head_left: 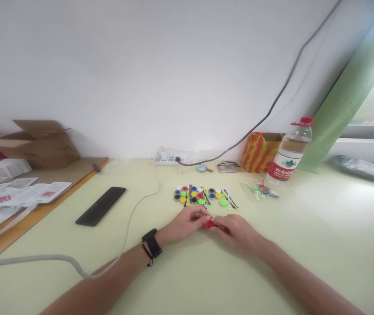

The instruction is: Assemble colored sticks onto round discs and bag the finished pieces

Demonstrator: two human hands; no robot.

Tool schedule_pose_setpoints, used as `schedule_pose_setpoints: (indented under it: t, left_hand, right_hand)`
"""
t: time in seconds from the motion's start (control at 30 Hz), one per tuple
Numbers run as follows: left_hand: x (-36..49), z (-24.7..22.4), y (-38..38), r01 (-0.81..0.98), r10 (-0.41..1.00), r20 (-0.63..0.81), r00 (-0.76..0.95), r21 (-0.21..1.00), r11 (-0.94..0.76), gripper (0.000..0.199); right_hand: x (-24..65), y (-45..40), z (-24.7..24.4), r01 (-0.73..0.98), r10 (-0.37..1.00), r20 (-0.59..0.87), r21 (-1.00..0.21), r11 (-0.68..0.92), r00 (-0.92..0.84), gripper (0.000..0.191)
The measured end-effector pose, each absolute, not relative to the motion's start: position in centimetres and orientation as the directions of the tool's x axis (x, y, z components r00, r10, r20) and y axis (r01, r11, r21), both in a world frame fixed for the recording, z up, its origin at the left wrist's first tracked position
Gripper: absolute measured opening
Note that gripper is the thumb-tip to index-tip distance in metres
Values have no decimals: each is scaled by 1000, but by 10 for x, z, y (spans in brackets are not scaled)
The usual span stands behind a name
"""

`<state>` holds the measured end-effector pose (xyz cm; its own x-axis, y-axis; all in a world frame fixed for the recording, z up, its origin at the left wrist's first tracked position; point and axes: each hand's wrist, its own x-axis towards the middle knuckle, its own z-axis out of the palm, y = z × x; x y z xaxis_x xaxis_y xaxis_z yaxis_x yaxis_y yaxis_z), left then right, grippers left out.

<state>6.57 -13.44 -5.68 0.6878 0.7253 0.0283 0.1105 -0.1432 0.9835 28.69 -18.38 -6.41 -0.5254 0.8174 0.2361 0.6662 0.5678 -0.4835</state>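
I find left hand (190, 222) and right hand (234, 231) gripping a small red plastic piece (209, 224), apparently unfinished; round multicoloured discs (194, 194) lie grouped beyond.

Smooth plastic on a worktop (180, 284) with a soft sheen.
The bottle (293, 146) is clear, glossy plastic with a smooth printed label (284, 166). Just left of the bottle, the striped bag (254, 153) looks thin and creased. Farther left of it, the discs (194, 194) and the red piece (208, 224) look like plastic; well left of it, the black slab (100, 206) is smooth, the box (51, 146) matt cardboard.
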Motion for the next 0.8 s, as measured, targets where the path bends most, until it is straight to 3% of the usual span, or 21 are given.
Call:
schedule_pose_setpoints:
  t: [0.2, 0.43, 0.63, 0.8]
  left_hand:
    - [66, -63, -131, 89, 761, 19, 648, 991, -100, 40]
    - [65, -62, -132, 125, 744, -2, 668, 986, -110, 35]
    - [64, -60, -133, 148, 742, -11, 670, 982, -119, 30]
    - [64, -60, -133, 158, 739, -5, 674, 978, -137, 29]
  right_hand:
    - [300, -173, -65, 760, 868, 345, -433, 484, -357, 33]
    - [353, -145, -60, 875, 898, 439, -435, 211, 2, 41]
    - [390, -132, -73, 961, 987, 144, -276, -22, 64, 37]
    - [392, -133, -74, 962, 977, 146, -247, -119, 158, 34]
